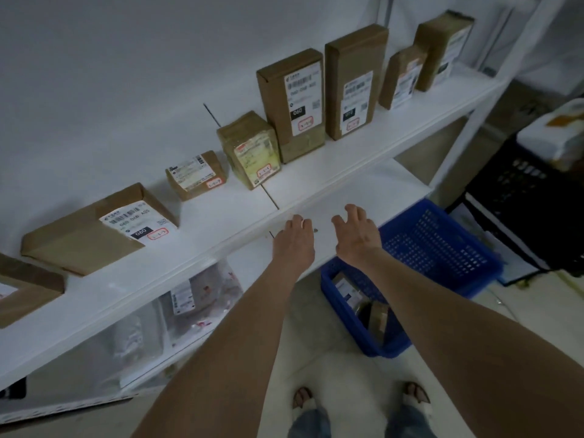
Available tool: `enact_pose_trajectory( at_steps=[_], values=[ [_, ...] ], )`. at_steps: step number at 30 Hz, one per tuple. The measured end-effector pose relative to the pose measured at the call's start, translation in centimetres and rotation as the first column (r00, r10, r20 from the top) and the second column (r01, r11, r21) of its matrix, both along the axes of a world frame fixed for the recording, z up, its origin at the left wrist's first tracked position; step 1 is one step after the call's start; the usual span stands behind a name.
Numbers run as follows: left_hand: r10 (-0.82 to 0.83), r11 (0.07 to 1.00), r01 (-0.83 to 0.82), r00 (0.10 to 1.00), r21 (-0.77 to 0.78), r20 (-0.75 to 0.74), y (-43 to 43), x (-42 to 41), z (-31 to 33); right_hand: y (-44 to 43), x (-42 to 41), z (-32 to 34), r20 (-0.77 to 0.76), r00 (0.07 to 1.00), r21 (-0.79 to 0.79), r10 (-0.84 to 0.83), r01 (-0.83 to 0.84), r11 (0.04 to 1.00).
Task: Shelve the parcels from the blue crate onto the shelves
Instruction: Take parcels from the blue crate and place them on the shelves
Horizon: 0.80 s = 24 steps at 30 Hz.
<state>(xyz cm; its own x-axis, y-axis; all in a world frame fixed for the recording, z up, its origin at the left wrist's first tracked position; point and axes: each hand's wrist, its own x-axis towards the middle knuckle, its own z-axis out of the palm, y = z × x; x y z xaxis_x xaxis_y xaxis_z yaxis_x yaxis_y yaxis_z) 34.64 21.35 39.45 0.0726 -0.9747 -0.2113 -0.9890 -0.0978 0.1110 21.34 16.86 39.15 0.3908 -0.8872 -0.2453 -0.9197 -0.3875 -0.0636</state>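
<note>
Our left hand (294, 240) and right hand (355, 232), slack and empty mid-frame, may clip the shelf (347, 159) reaching the crate (448, 248).

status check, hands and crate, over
Left hand and right hand open, empty, at white shelf board front edge. Blue plastic crate on floor, brown cardboard parcels inside. Nothing blocking.

"060" on black patches of the flat box (91, 230) and the tall upright box (292, 104)

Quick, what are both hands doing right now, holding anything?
Left hand: open, holding nothing.
Right hand: open, fingers loosely spread, holding nothing.
</note>
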Motion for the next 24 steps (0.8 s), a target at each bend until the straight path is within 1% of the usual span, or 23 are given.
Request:
enact_pose_trajectory(
  at_steps=[5,10,15,18,21,24],
  values=[
    [-0.009,0.996,0.01,1.0,0.09,-0.007,-1.0,-6.1,-2.5,-1.4,-7.0,-2.4,0.007,0.999,0.086,-0.031,0.03,0.996],
    [0.063,0.983,-0.061,0.998,0.171,-0.008,-2.8,-14.9,-5.5,-3.9,-15.4,-5.6,0.013,1.0,0.183,0.001,-0.004,0.983],
    [0.149,0.949,-0.125,0.987,0.288,-0.063,-5.4,-23.9,-8.3,-7.4,-23.6,-8.5,-0.045,0.998,0.244,0.044,-0.031,0.969],
    [0.21,0.919,-0.169,0.975,0.357,-0.078,-6.0,-26.0,-10.1,-8.8,-25.5,-10.4,-0.073,0.994,0.288,0.081,-0.056,0.956],
    [0.261,0.896,-0.215,0.963,0.388,-0.069,-6.8,-26.3,-12.2,-9.8,-25.6,-12.2,-0.08,0.988,0.344,0.131,-0.095,0.934],
    [0.317,0.871,-0.251,0.944,0.422,-0.094,-8.1,-26.5,-14.7,-11.5,-25.7,-14.9,-0.073,0.984,0.383,0.16,-0.121,0.916]
  ],
)
